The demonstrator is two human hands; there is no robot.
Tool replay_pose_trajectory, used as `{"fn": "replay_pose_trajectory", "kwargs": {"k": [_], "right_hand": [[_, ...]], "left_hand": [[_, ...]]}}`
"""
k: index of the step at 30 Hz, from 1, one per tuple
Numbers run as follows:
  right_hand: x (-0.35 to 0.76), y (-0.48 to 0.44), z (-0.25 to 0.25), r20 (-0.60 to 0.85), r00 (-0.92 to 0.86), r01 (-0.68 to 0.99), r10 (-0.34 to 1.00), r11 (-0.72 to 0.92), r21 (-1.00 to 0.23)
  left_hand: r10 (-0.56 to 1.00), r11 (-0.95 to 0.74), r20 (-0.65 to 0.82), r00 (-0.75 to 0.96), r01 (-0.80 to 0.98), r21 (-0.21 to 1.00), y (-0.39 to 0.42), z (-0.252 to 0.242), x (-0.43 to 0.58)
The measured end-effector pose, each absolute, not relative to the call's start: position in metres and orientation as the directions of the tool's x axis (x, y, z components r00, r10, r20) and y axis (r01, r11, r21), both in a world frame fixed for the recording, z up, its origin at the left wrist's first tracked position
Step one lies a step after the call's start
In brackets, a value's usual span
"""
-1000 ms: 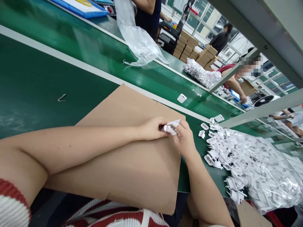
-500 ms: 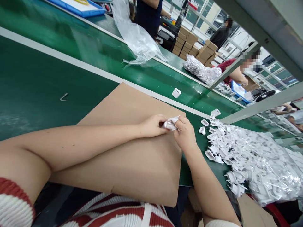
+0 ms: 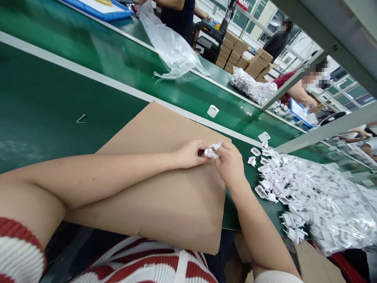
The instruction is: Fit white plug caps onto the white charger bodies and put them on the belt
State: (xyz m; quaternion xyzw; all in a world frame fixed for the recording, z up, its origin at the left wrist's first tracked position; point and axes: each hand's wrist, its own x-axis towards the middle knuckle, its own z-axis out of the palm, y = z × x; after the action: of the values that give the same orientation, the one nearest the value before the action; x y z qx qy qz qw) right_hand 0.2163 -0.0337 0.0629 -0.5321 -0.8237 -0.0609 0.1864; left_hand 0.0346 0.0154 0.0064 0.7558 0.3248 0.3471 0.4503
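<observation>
A crumpled white cloth [image 3: 212, 151] is held between my two hands above a brown cardboard sheet [image 3: 165, 196]. My left hand [image 3: 192, 154] pinches its left end, fingers closed. On the other end, my right hand [image 3: 231, 162] is closed with thumb and fingers pressed together. Whether a small white part sits inside the cloth is hidden by my fingers. To the right of my right hand lie loose white plastic plug parts [image 3: 268, 177], spilling from a large clear plastic bag [image 3: 338, 212].
White flat pieces [image 3: 213, 111] lie on the green conveyor belt [image 3: 126, 68] beyond the cardboard. A small bent metal piece [image 3: 81, 118] lies at left. A metal post [image 3: 326, 131] slants across the right. Co-workers, a clear bag [image 3: 173, 47] and stacked boxes [image 3: 232, 51] are across the belt.
The white pieces on the belt have shifted left. Both hands keep hold of the cloth, with only slight finger movement. Across the belt, a co-worker's hand has come into view by the clear bag.
</observation>
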Motion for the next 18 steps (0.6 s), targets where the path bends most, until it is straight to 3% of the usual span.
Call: {"fn": "replay_pose_trajectory", "kwargs": {"k": [4, 9, 12, 15, 18], "right_hand": [[0.214, -0.036, 0.054, 0.355, -0.304, 0.897, 0.884, 0.391, -0.204], [0.238, -0.033, 0.052, 0.365, -0.169, 0.838, 0.915, 0.329, -0.435], [0.276, -0.031, 0.059, 0.388, 0.091, 0.959, 0.917, 0.024, -0.282], [0.31, -0.029, 0.063, 0.243, 0.387, 0.922, 0.89, -0.383, -0.066], [0.325, -0.026, 0.061, 0.061, 0.436, 0.899, 0.898, -0.437, 0.009]], "left_hand": [[0.811, -0.389, 0.264, 0.522, 0.145, 0.91, 0.007, 0.007, 0.038], [0.825, -0.367, 0.217, 0.521, 0.202, 0.908, 0.015, 0.009, 0.043], [0.91, -0.348, 0.242, 0.336, 0.304, 0.887, 0.054, 0.017, 0.035], [0.959, -0.268, 0.281, 0.048, 0.489, 0.83, 0.114, 0.027, 0.013], [0.957, -0.161, 0.277, -0.088, 0.633, 0.757, 0.17, 0.032, -0.012]]}}
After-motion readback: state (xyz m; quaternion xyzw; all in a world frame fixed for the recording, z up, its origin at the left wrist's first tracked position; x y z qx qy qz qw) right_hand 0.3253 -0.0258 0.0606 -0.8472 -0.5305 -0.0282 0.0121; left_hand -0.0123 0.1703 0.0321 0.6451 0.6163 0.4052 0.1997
